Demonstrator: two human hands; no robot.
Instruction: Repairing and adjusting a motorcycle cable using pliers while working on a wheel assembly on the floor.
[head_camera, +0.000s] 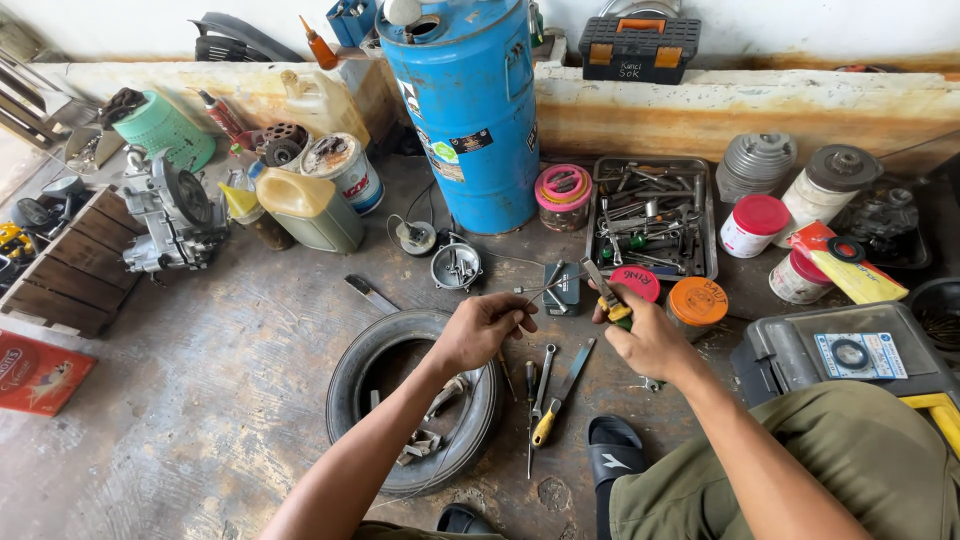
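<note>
Item: floor workstation, head view, one person seated on a stained concrete floor (200, 400).

Left hand (485, 325): fingers closed, pinching one end of a thin metal rod or wire (545, 290), held just above the tyre (400, 410).

Right hand (645, 340): fingers wrapped shut around the yellow-green handles of pliers (607, 295), whose tip meets the rod between the two hands. Whether the tip bites the rod or only touches it cannot be told.

Step in hand, as a judgement: working the rod with the pliers, gripping or bending it while the left hand steadies the other end. The next move would seem to call for a firm left-hand pinch and a controlled squeeze or twist from the right wrist, the rod being thin and apt to slip.

Nearby, on the floor between the arms: a spanner (543, 380) and a yellow-handled screwdriver (562, 392), lying side by side, untouched.

Further stock: metal tray of tools (650, 215) beyond the hands; orange-lidded tin (697, 300) just beside the right hand; blue drum (465, 110) at the rear; engine block (170, 215) at far left; black sandal (613, 445) below the right forearm.
</note>
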